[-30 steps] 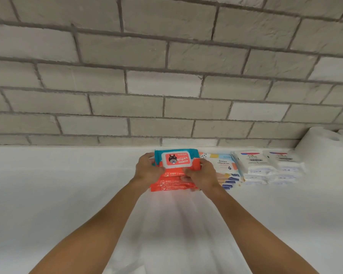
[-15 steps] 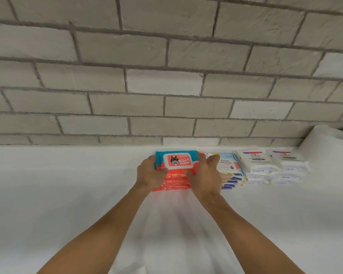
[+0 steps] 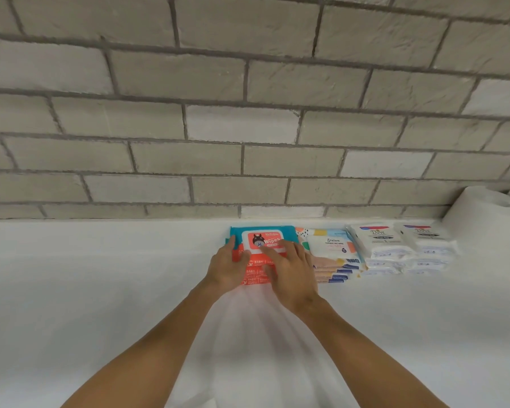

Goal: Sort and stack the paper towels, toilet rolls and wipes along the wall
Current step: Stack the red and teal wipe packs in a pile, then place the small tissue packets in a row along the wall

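A stack of orange and teal baby wipes packs (image 3: 261,235) stands on the white cloth against the brick wall. My left hand (image 3: 228,267) presses on the stack's left front side, fingers fairly straight. My right hand (image 3: 289,267) lies flat on top of the stack with its fingers spread over the lid. To the right stand a stack of patterned wipes packs (image 3: 331,251) and two stacks of white Dove packs (image 3: 379,242) (image 3: 427,240). White paper rolls (image 3: 489,219) stand at the far right.
The grey brick wall (image 3: 248,128) runs along the back of the white covered surface (image 3: 100,290). The stacks form a row along the wall from the middle to the right edge.
The stack has been pushed back toward the wall. My right hand has moved from the stack's right side onto its top, with its fingers now spread flat.
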